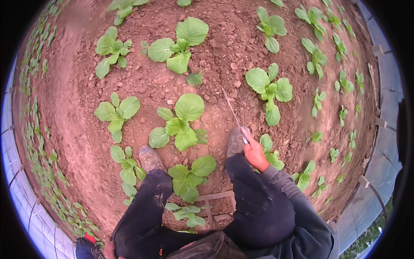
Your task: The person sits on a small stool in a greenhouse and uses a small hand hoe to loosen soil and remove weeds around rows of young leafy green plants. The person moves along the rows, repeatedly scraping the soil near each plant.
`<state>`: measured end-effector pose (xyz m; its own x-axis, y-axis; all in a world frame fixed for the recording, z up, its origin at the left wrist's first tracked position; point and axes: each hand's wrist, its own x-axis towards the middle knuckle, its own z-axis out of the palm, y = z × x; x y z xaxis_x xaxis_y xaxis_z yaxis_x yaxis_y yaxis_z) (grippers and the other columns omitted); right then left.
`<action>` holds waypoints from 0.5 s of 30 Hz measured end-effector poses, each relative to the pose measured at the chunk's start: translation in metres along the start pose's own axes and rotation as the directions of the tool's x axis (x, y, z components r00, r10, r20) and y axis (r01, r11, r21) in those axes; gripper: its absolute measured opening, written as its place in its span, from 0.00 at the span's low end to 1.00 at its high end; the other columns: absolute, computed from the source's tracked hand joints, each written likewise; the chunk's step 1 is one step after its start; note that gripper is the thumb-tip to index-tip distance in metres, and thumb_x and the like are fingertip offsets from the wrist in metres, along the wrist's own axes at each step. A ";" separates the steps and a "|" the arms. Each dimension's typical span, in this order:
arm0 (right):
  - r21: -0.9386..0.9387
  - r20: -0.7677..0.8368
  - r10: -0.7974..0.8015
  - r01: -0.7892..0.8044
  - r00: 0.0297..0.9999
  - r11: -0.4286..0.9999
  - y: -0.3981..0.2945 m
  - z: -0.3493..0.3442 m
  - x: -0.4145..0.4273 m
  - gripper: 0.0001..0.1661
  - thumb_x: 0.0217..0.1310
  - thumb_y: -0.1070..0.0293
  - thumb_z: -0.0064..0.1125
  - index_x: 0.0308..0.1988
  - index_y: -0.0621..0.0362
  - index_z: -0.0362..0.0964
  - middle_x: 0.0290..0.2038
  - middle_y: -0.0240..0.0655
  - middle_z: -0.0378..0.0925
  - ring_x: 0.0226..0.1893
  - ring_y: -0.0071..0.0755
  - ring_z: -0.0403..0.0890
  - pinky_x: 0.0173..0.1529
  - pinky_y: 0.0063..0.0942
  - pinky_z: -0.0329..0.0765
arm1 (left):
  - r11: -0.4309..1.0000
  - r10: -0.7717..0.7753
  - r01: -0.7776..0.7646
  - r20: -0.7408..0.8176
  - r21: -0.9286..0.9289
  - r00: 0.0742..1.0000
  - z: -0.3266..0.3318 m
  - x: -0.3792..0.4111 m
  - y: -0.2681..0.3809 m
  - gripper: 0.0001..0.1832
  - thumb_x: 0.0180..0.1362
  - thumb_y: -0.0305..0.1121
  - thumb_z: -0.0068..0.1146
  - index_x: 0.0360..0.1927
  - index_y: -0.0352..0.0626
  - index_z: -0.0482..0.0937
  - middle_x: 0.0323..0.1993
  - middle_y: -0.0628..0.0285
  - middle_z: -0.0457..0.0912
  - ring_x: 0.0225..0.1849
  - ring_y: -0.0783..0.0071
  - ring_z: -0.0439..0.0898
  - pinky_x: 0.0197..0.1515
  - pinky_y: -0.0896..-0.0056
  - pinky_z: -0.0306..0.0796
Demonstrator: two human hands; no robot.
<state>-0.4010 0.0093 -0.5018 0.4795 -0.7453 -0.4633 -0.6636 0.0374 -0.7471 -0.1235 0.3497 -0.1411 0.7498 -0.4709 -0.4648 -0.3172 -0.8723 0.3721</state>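
Observation:
My right hand (255,152) grips a thin, long metal tool (231,108) near the right boot (235,142). The tool points forward and left, and its narrow tip meets the reddish-brown soil (213,113). To the right of the tip grows a leafy green seedling (271,89); another seedling (181,126) stands between the tool and the left boot (150,158). Part of my left hand (110,248) shows at the bottom edge, against my left trouser leg. Most of its fingers are hidden, so its grip cannot be made out.
Beneath me is a wooden slatted frame (215,196), with a seedling (189,215) beside it. A seedling (189,178) grows between my legs. Rows of seedlings (313,58) run on both sides. Plastic sheeting (389,87) borders the right. Dark cloth with red (90,238) shows lower left.

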 end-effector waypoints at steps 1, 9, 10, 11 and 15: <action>0.028 0.010 -0.013 0.013 1.000 1.000 0.014 0.001 -0.021 0.37 0.63 0.81 0.42 0.71 0.52 0.63 0.62 0.56 0.74 0.64 0.54 0.75 0.66 0.34 0.72 | 0.997 0.020 -0.017 0.041 -0.069 0.999 -0.001 -0.005 -0.015 0.32 0.79 0.50 0.28 0.81 0.52 0.47 0.83 0.67 0.40 0.80 0.79 0.48 0.82 0.64 0.40; 0.086 -0.086 0.031 -0.024 0.996 0.996 -0.037 0.001 0.082 0.36 0.65 0.77 0.43 0.71 0.41 0.66 0.52 0.54 0.82 0.38 0.41 0.85 0.46 0.35 0.79 | 0.764 -0.355 0.368 0.131 -0.530 0.926 -0.006 -0.020 0.005 0.45 0.73 0.50 0.45 0.81 0.54 0.30 0.83 0.71 0.23 0.83 0.73 0.34 0.83 0.58 0.27; 0.023 -0.168 -0.075 0.080 0.983 0.997 -0.053 -0.003 0.123 0.35 0.67 0.74 0.43 0.70 0.36 0.66 0.46 0.54 0.83 0.37 0.43 0.85 0.46 0.35 0.79 | 0.774 -0.340 0.356 0.131 -0.524 0.931 -0.004 -0.016 0.008 0.45 0.73 0.51 0.45 0.81 0.54 0.31 0.83 0.71 0.24 0.83 0.73 0.34 0.83 0.58 0.27; 0.086 -0.128 0.066 -0.055 0.990 0.995 -0.069 -0.014 0.159 0.34 0.67 0.72 0.44 0.70 0.36 0.67 0.42 0.54 0.83 0.35 0.43 0.84 0.43 0.37 0.79 | 0.781 -0.323 0.339 0.125 -0.524 0.938 -0.003 -0.016 0.008 0.44 0.73 0.51 0.44 0.81 0.55 0.31 0.83 0.71 0.24 0.83 0.72 0.34 0.83 0.59 0.27; 0.134 -0.255 0.063 -0.029 0.965 0.991 -0.135 -0.031 0.274 0.31 0.69 0.66 0.45 0.69 0.36 0.69 0.34 0.50 0.84 0.30 0.43 0.84 0.38 0.40 0.80 | 0.768 -0.376 0.374 0.107 -0.520 0.920 -0.001 -0.022 0.000 0.42 0.74 0.52 0.43 0.82 0.56 0.34 0.83 0.72 0.26 0.83 0.72 0.35 0.83 0.61 0.29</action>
<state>-0.1976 -0.2204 -0.5133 0.2750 -0.8863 -0.3726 -0.5944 0.1479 -0.7905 -0.1390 0.3600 -0.1302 0.7475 -0.1194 -0.6534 0.3391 -0.7773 0.5300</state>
